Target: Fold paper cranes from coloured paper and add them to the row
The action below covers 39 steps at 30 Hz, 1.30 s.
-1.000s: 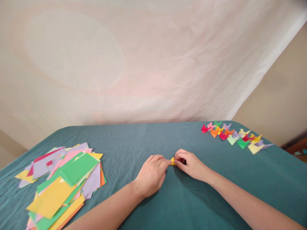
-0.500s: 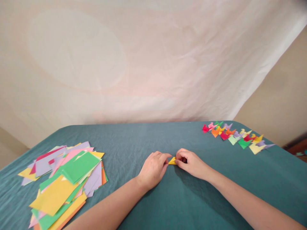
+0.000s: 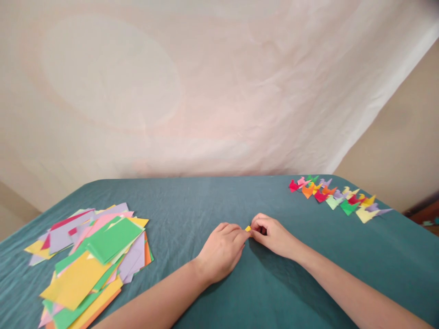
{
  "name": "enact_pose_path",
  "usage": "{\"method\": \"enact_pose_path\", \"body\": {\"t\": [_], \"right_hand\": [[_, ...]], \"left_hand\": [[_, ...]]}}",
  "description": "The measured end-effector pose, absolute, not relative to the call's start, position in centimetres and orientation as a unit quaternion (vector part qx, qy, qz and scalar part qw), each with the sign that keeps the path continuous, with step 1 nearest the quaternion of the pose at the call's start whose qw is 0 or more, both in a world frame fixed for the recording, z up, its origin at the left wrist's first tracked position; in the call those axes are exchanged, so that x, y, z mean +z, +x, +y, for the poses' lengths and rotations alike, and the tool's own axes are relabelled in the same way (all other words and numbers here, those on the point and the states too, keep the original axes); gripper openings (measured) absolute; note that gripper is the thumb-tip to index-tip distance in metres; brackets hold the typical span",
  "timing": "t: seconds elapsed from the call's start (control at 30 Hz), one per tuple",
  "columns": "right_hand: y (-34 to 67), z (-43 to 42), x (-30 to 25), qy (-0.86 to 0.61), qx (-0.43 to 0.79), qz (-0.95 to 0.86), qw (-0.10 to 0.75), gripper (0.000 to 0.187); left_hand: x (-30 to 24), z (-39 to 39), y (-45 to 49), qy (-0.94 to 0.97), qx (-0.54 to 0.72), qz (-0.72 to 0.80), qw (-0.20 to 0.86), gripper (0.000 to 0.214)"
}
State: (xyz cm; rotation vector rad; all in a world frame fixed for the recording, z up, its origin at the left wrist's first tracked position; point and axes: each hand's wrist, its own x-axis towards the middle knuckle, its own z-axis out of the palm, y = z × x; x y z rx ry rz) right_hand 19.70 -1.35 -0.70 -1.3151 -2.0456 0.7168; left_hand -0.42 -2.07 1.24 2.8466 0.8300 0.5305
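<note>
A small piece of folded yellow paper (image 3: 248,228) is between my two hands near the middle of the table, mostly covered by fingers. My right hand (image 3: 269,232) pinches its right end between thumb and forefinger. From the other side, my left hand (image 3: 224,249) is closed over the paper's left part, its fingertips touching the fold and close to the right thumb. Only a bit of yellow shows between the fingertips, so the paper's full shape is hidden.
On the left lies a loose pile of coloured paper sheets (image 3: 115,237). Several folded paper birds (image 3: 349,207) stand in rows at the far right. A dark green cloth (image 3: 192,201) covers the table, and a pale fabric sheet (image 3: 219,91) hangs behind it.
My left hand has moved slightly right and down, its fingers now over more of the yellow paper. The right hand keeps its pinch in nearly the same place.
</note>
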Motion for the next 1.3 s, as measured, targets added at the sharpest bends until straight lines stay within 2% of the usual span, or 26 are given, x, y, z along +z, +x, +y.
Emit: {"method": "enact_pose_path", "body": {"t": [0.07,0.23,0.33,0.97,1.17,1.3], "right_hand": [[19.7,-1.4,-0.7,-0.499,0.265,-0.769,0.298,0.014],[19.7,-1.2,-0.8,-0.500,0.260,-0.770,0.298,0.014],[19.7,-1.2,-1.0,-0.499,0.257,-0.772,0.298,0.014],[19.5,-1.2,-0.9,-0.522,0.249,-0.762,0.291,0.012],[19.9,-1.2,-1.2,-0.525,0.249,-0.753,0.309,0.002],[20.4,-1.7,-0.1,-0.476,0.205,-0.805,0.288,0.013]], "left_hand": [[1.4,-2.5,-0.4,0.945,0.163,0.280,0.043,0.026],[1.2,-3.3,-0.2,0.938,0.136,0.319,-0.004,0.046],[0.9,-3.4,0.0,0.937,0.123,0.326,-0.015,0.049],[1.0,-3.4,0.2,0.939,0.107,0.328,-0.012,0.048],[1.0,-3.5,0.2,0.938,0.114,0.328,-0.013,0.048],[1.0,-3.5,0.2,0.938,0.113,0.326,-0.016,0.048]]}}
